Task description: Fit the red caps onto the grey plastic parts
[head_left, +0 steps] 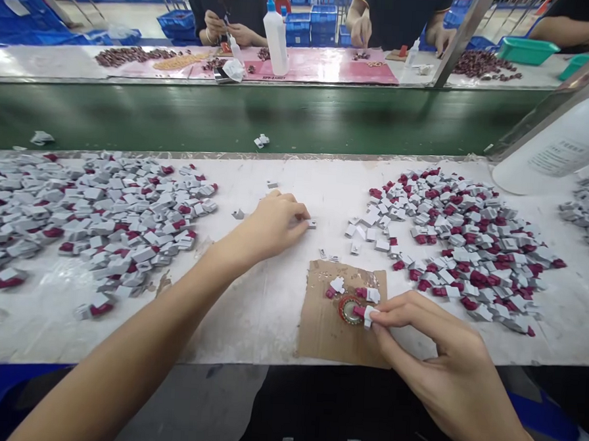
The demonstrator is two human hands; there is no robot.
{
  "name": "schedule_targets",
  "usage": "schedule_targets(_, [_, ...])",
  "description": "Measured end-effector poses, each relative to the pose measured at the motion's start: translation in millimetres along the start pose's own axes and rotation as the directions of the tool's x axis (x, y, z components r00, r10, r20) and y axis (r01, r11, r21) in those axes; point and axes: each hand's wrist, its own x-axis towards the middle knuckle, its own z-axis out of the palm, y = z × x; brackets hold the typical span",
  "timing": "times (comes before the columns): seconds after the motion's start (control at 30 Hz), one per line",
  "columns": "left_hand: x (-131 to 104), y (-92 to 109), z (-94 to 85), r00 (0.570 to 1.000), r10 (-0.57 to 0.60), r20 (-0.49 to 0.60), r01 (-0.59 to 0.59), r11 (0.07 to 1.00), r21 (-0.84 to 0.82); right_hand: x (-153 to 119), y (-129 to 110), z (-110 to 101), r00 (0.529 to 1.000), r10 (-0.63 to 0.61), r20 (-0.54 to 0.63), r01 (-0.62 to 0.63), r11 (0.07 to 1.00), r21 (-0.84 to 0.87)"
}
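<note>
My right hand (pixel 436 346) pinches a small grey and maroon piece (pixel 368 316), its maroon end over a bottle cap (pixel 351 310) on a brown cardboard square (pixel 318 327). Two more grey and maroon pieces lie on the cardboard, one (pixel 337 286) at the upper left, one (pixel 372 295) beside the cap. Farther up the white table (pixel 250 317), my left hand (pixel 274 226) has its thumb and fingertips together at a small grey piece (pixel 312 224). Other loose grey bits lie close to that hand.
Piles of grey and maroon pieces lie left (pixel 127 205) and right (pixel 471 243). A large white bottle (pixel 555 148) leans at the right. Beyond the green strip (pixel 181 112), people work at another table with a squeeze bottle (pixel 276 42) and green trays (pixel 528 51).
</note>
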Motion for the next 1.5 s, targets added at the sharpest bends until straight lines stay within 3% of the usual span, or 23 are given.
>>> schedule_targets(0.17, [-2.8,0.4,-4.9,1.0,-0.006,0.024,0.009,0.991,-0.137,-3.2,0.0,0.5,1.0,0.014,-0.006,-0.014,1.0,0.023])
schedule_targets(0.3, [-6.6,8.6,-3.3,1.0,-0.017,0.023,0.02,0.988,-0.154,-5.9,4.2,-2.7,0.993,0.079,-0.084,-0.069,0.991,0.115])
schedule_targets(0.4, [-12.1,23.4,-4.6,0.999,-0.036,-0.023,0.031,0.983,-0.18,-0.4,11.2,-5.9,0.97,0.187,-0.157,-0.142,0.955,0.259])
schedule_targets(0.47, [-18.1,37.0,-6.9,0.996,-0.076,-0.055,0.054,0.945,-0.324,6.2,15.6,-6.1,0.941,0.277,-0.193,-0.18,0.895,0.409])
schedule_targets(0.53, [-25.5,51.9,-8.0,0.995,-0.102,-0.013,0.077,0.82,-0.567,13.3,18.1,-4.0,0.907,0.361,-0.218,-0.187,0.808,0.558])
schedule_targets(0.63, [-36.7,72.2,-2.8,0.993,-0.072,0.093,0.116,0.493,-0.862,21.2,17.5,1.2,0.873,0.438,-0.213,-0.178,0.694,0.698])
schedule_targets(0.73, [-44.9,87.0,9.4,0.986,-0.066,0.151,0.161,0.197,-0.967,23.9,14.8,4.6,0.873,0.452,-0.184,-0.172,0.637,0.751])
schedule_targets(0.83, [-48.8,96.2,20.9,0.976,-0.113,0.185,0.193,0.063,-0.979,22.6,13.8,5.2,0.884,0.434,-0.174,-0.161,0.631,0.759])
schedule_targets(1.1, [-54.6,105.5,23.9,0.972,-0.091,0.216,0.222,0.052,-0.974,19.4,14.3,6.4,0.888,0.415,-0.197,-0.14,0.653,0.744])
schedule_targets(1.37, [-55.6,105.5,19.5,0.968,-0.196,0.154,0.193,0.2,-0.961,14.9,12.6,4.9,0.885,0.408,-0.225,-0.135,0.686,0.715])
schedule_targets(1.5, [-57.1,104.7,19.5,0.974,-0.149,0.171,0.196,0.177,-0.965,12.4,14.3,3.7,0.898,0.386,-0.211,-0.137,0.701,0.7])
